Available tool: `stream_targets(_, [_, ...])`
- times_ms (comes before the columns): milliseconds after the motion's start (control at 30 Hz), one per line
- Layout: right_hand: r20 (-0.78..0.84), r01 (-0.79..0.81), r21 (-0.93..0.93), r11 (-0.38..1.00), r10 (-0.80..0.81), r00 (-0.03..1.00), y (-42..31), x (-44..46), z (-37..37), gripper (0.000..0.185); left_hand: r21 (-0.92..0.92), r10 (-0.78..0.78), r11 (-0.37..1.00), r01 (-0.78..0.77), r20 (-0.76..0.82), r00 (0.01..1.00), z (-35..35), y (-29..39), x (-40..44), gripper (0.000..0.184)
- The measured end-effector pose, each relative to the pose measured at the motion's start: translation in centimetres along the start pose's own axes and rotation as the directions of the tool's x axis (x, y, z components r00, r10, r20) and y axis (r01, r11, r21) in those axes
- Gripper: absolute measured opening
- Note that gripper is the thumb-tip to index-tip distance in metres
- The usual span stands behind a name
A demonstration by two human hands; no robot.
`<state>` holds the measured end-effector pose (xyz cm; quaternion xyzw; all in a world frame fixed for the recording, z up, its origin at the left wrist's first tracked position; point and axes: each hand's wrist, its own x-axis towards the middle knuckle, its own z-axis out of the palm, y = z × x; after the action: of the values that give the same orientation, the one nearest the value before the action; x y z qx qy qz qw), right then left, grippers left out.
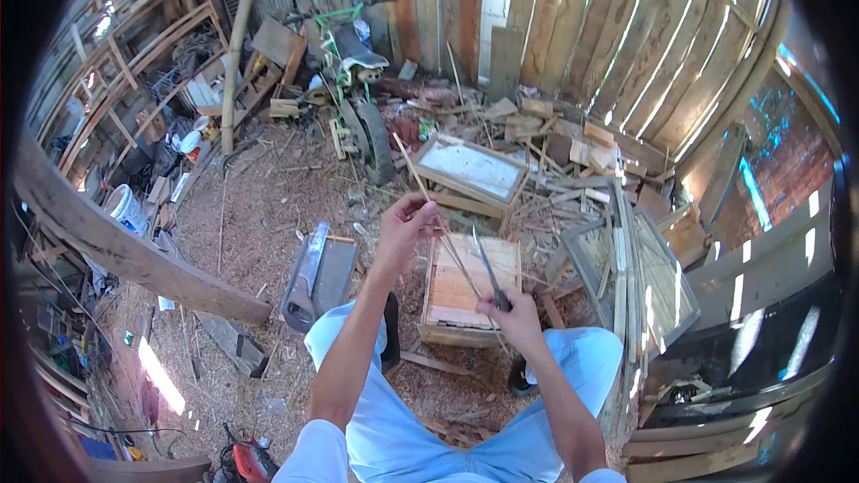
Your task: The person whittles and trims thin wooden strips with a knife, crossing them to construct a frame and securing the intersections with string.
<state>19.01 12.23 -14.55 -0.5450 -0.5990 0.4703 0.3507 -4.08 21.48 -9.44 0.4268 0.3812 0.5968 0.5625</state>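
Note:
My left hand (pixel 410 222) pinches a thin wooden strip (pixel 456 255), which slants from the upper left down toward my right hand. In my right hand (pixel 514 315) is a knife (pixel 488 264) with a dark handle, its blade pointing up and slightly left beside the strip. The strip's lower part passes by the fingers of my right hand. Below both hands, between my knees, stands a wooden box (pixel 447 282) with a slatted top. A handsaw (pixel 309 275) lies on a grey case (pixel 335 273) to the left of the box.
A framed wooden box (pixel 474 164) sits ahead, near a small green bike (pixel 358 98). Wood scraps (pixel 573 148) lie along the plank wall. Framed panels (pixel 658 277) lean at the right. A curved beam (pixel 134 255) crosses the left, and a red tool (pixel 252 462) lies lower left.

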Motion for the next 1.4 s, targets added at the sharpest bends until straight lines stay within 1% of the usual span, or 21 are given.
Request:
stream_targets(133, [-0.061,0.007,-0.072,0.997,-0.012,0.998,0.0,-2.9,-0.1,0.018,0.087,0.12,0.989,-0.117,-0.019,0.993,1.3,6.0,-1.8,0.023])
stream_targets(200, [-0.118,0.065,-0.035,0.997,-0.068,0.991,0.4,-3.3,0.1,0.02,0.132,0.213,0.967,-0.217,0.046,0.976,2.3,8.6,-2.8,0.024])
stream_targets(367, [-0.085,0.084,-0.044,0.995,-0.088,0.993,-1.4,-3.8,-0.2,0.023,0.215,0.267,0.931,-0.295,0.15,0.952,6.1,12.6,-6.7,0.025])
stream_targets(400, [-0.135,0.215,0.027,0.976,-0.21,0.968,-1.4,-3.4,0.0,0.023,0.234,0.302,0.912,-0.337,0.171,0.938,6.8,13.1,-7.3,0.025])
stream_targets(433, [-0.192,0.344,0.089,0.935,-0.323,0.927,-1.5,-3.2,0.1,0.023,0.252,0.335,0.891,-0.377,0.193,0.922,7.3,13.4,-7.9,0.025])
stream_targets(467, [-0.199,0.347,0.087,0.934,-0.325,0.924,-3.1,-3.6,-0.1,0.023,0.259,0.386,0.861,-0.438,0.229,0.894,7.6,13.5,-8.3,0.026])
stream_targets(533, [-0.284,0.251,0.209,0.945,-0.186,0.94,-8.3,-5.0,-1.6,0.023,0.303,0.405,0.832,-0.466,0.243,0.881,8.5,13.6,-9.3,0.025])
stream_targets(567, [-0.292,0.248,0.208,0.946,-0.182,0.939,-9.5,-5.2,-2.2,0.023,0.348,0.424,0.8,-0.489,0.25,0.871,8.9,13.6,-9.8,0.024])
stream_targets(633, [-0.238,0.298,0.384,0.874,-0.218,0.947,-11.2,-5.7,-3.2,0.024,0.416,0.437,0.745,-0.522,0.286,0.853,9.5,13.3,-10.6,0.025])
stream_targets(667, [-0.262,0.327,0.354,0.876,-0.243,0.934,-12.2,-6.0,-3.4,0.023,0.482,0.454,0.678,-0.555,0.32,0.832,9.7,13.1,-10.8,0.026])
stream_targets(700, [-0.265,0.317,0.355,0.879,-0.231,0.936,-12.8,-6.2,-3.2,0.023,0.48,0.443,0.685,-0.548,0.322,0.837,9.8,12.5,-10.9,0.026])
stream_targets(767, [-0.299,0.482,0.258,0.837,-0.406,0.864,-13.7,-6.6,-3.1,0.024,0.48,0.499,0.626,-0.615,0.359,0.789,10.0,10.7,-10.7,0.025])
stream_targets(800, [-0.257,0.394,0.226,0.891,-0.335,0.906,-14.3,-7.3,-3.5,0.024,0.474,0.49,0.638,-0.607,0.359,0.795,10.0,9.9,-10.7,0.025])
stream_targets(900, [-0.152,0.302,0.276,0.913,-0.269,0.951,-14.2,-7.5,-3.8,0.021,0.521,0.507,0.582,-0.625,0.368,0.779,9.7,7.8,-10.7,0.024])
stream_targets(967, [-0.154,0.288,0.226,0.931,-0.258,0.954,-14.9,-8.2,-3.6,0.023,0.516,0.457,0.638,-0.572,0.343,0.82,9.3,6.6,-10.8,0.026])
stream_targets(1067, [-0.182,0.202,0.329,0.923,-0.148,0.972,-16.4,-9.0,-3.5,0.029,0.518,0.473,0.633,-0.575,0.329,0.817,9.0,5.5,-11.0,0.026])
stream_targets(1133, [-0.116,0.27,0.051,0.962,-0.262,0.958,-15.6,-8.6,-3.8,0.034,0.514,0.489,0.618,-0.595,0.341,0.803,8.7,4.9,-11.1,0.027])
stream_targets(1167, [-0.113,0.258,0.048,0.965,-0.251,0.961,-15.3,-8.4,-4.1,0.034,0.516,0.513,0.589,-0.622,0.356,0.781,8.5,4.7,-11.0,0.028])
stream_targets(1233, [-0.006,0.196,0.181,0.964,-0.198,0.98,-15.2,-8.4,-4.4,0.038,0.528,0.494,0.593,-0.608,0.358,0.793,8.0,4.6,-11.2,0.029])
stream_targets(1333, [-0.041,0.255,0.09,0.963,-0.253,0.967,-15.2,-8.0,-3.8,0.037,0.536,0.493,0.594,-0.6,0.347,0.798,7.5,4.1,-11.4,0.03])
stream_targets(1400, [-0.025,0.169,0.182,0.969,-0.167,0.986,-16.3,-8.3,-3.1,0.036,0.535,0.505,0.597,-0.598,0.329,0.798,7.3,3.9,-11.6,0.03])
